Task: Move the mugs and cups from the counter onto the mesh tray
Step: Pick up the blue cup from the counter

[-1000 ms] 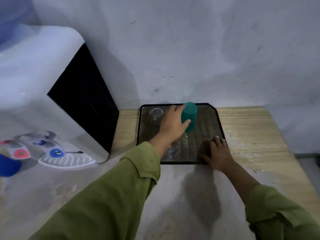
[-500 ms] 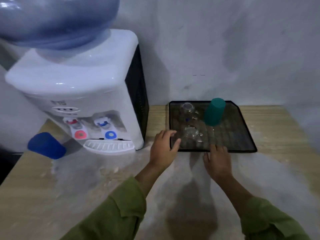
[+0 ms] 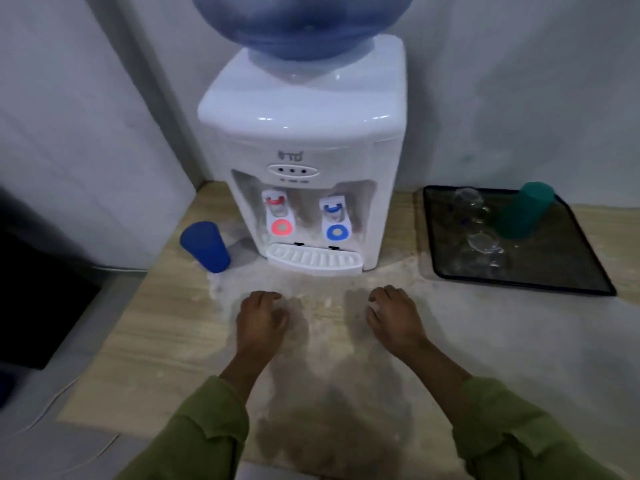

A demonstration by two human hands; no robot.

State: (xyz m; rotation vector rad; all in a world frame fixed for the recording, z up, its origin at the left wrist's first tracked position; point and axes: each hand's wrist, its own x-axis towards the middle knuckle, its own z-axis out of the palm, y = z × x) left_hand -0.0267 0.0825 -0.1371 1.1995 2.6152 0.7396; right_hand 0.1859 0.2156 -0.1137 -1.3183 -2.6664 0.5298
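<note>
A blue cup [image 3: 205, 246] stands upside down on the counter, left of the water dispenser. The black mesh tray [image 3: 568, 271] lies at the right; on it stand an upturned green cup [image 3: 523, 210] and two clear glass mugs [image 3: 482, 244], one behind the other. My left hand [image 3: 260, 318] hovers low over the counter in front of the dispenser, fingers curled, holding nothing. My right hand [image 3: 394, 315] is beside it, also with curled fingers and nothing in it. Both hands are well apart from the cups.
A white water dispenser [image 3: 304, 161] with a blue bottle [image 3: 301, 22] stands at the back centre, its drip tray [image 3: 313, 260] jutting forward. The counter's left edge [image 3: 104, 341] drops to a dark gap. A white cable [image 3: 52, 407] lies at lower left. Walls close the back.
My left hand let go of the green cup on the tray. Both hands drew back to the counter in front of the dispenser, and my view swung left.
</note>
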